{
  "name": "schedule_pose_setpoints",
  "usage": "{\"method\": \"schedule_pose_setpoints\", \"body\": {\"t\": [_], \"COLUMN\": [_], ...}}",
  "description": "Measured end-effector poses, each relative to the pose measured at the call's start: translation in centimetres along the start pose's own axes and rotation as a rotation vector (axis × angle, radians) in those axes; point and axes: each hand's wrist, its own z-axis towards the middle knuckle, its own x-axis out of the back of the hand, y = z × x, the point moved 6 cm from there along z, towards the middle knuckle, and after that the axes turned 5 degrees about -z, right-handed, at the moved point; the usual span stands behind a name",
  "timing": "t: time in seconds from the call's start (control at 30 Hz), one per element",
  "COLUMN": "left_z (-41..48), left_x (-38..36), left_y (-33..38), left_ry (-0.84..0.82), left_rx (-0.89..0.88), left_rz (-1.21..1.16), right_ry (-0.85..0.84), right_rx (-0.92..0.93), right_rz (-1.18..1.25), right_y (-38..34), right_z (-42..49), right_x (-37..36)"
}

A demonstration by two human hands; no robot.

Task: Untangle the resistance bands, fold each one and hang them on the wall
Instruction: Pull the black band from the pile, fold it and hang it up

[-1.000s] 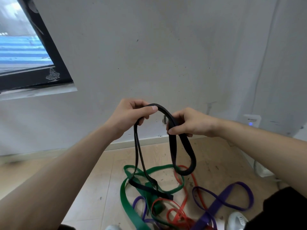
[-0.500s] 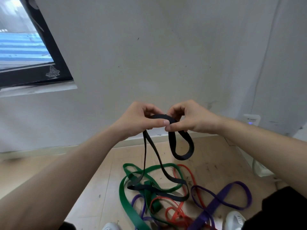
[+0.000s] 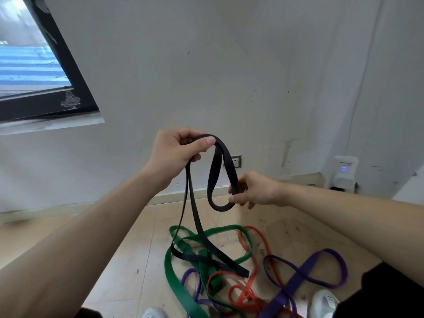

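Black band (image 3: 210,180) gripped between both hands (image 3: 176,150) (image 3: 254,190)

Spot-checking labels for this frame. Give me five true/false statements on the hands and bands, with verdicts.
1. The left hand and the right hand both grip the black band. True.
2. The black band hangs clear of the floor. False: its lower end lies across the green band down there.
3. The left hand is higher than the right. True.
4. The purple band is already hung up. False: it lies on the floor.
5. The right hand holds the red band. False: it lies in the floor tangle.
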Motion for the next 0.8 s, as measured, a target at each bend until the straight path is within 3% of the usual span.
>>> {"method": "schedule_pose_setpoints", "body": {"t": [0.13,0.33,0.57,0.8], "left_z": [0.4,1.0,1.5,1.5], "left_x": [1.4,3.4,6.4,7.3], "left_y": [0.1,-1.5,-4.7,-6.0], "left_ry": [0.113,0.188,0.283,0.261], "left_rx": [-0.03,0.022,0.158,0.204], "left_rz": [-0.055,-0.053,-0.021,0.012], "right_ry": [0.034,0.26,0.22,0.031], "right_rx": [-0.082,-0.188,-0.186,-0.111], "right_rz": [0.147,0.568,0.751,0.796], "right_y": [0.6,1.6,1.2,0.5], "right_z": [0.4,1.2,0.5,-0.2], "right_x": [-0.4,2.0,4.5,6.1]}}
